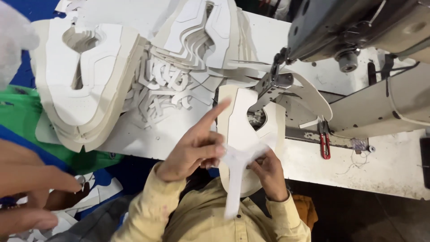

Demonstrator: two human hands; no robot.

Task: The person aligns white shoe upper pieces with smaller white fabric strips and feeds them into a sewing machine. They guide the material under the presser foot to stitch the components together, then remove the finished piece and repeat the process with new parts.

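Observation:
My left hand (192,150) pinches one arm of a thin white Y-shaped strip (235,183), with its index finger stretched out towards the machine. My right hand (268,172) grips the other arm of the strip from below. Both hands sit over the near end of a cream shoe-upper panel (235,121). That panel lies on the white table (385,170), its far end under the presser foot (274,83) of the sewing machine (358,27). The strip's tail hangs down over my yellow shirt.
A tall stack of cut white shoe-upper panels (85,85) stands at the left, with a heap of small white cut pieces (165,85) beside it. Red-handled snips (324,143) lie right of the needle. Another person's blurred hand (31,188) reaches in at the lower left.

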